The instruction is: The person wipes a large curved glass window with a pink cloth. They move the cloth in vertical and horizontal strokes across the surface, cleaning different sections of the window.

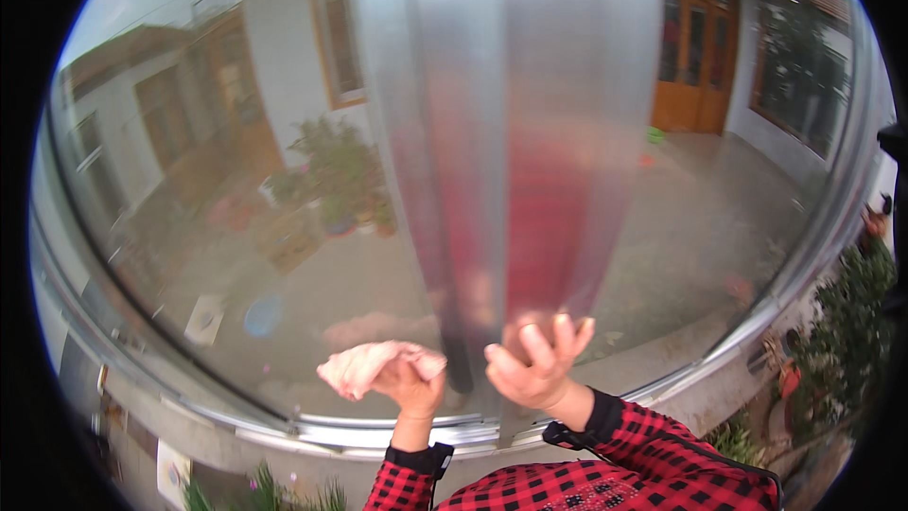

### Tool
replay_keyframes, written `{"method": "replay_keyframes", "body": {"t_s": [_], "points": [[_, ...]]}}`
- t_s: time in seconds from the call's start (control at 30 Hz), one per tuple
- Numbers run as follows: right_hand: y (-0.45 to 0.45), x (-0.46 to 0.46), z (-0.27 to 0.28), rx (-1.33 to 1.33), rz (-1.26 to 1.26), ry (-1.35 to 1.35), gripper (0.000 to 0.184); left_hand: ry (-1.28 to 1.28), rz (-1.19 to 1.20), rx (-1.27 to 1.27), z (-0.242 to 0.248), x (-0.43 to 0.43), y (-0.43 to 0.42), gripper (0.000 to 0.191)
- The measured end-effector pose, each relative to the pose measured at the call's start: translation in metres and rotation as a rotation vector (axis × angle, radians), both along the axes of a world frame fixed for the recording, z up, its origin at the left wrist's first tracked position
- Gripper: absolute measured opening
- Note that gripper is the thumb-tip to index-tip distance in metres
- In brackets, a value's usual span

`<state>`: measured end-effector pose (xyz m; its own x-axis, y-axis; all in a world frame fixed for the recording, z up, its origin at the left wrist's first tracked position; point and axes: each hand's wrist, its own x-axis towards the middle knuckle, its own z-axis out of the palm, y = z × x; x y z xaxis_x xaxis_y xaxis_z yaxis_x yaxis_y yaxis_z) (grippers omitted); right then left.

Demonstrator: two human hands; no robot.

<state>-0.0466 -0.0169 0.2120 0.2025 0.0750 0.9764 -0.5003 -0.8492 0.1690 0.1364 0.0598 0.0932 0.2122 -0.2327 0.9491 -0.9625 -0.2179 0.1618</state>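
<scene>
My left hand [411, 389] grips a pale pink cloth [369, 367], bunched up, close to the lower part of a window pane [284, 362]. The metal window frame's upright [539, 227] rises in front of me and mirrors a red blur. Near its lower end is my right hand [535, 372], its fingers spread and bent towards the metal, holding nothing; whether the fingertips touch it I cannot tell. A metal sill rail [397, 433] runs below both hands.
Potted plants [844, 326] stand outside the frame at the right, and green leaves [262, 490] show at the bottom left. The glass shows a courtyard with a wooden door [691, 64], a blue basin [262, 316] and a shrub [330, 177].
</scene>
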Motion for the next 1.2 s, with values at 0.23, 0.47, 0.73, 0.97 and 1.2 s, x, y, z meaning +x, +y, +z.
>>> {"method": "replay_keyframes", "body": {"t_s": [0.23,0.47,0.73,0.97,1.2], "points": [[-0.002,0.003,-0.001,-0.028,0.006,-0.030,0.032,-0.002,0.037,-0.076,-0.013,0.007,-0.009,0.078],[-0.003,0.003,-0.003,-0.010,0.011,-0.051,0.026,0.012,0.020,-0.072,-0.015,0.009,-0.006,0.080],[-0.002,0.006,-0.006,0.013,-0.009,-0.075,0.018,0.008,0.038,-0.063,-0.018,0.010,-0.005,0.079],[-0.004,0.008,-0.007,-0.004,0.014,-0.107,0.016,-0.018,0.062,-0.072,-0.022,0.014,-0.007,0.078],[-0.004,0.008,-0.007,-0.004,0.013,-0.121,0.015,-0.042,0.085,-0.100,-0.021,0.013,-0.009,0.076]]}}
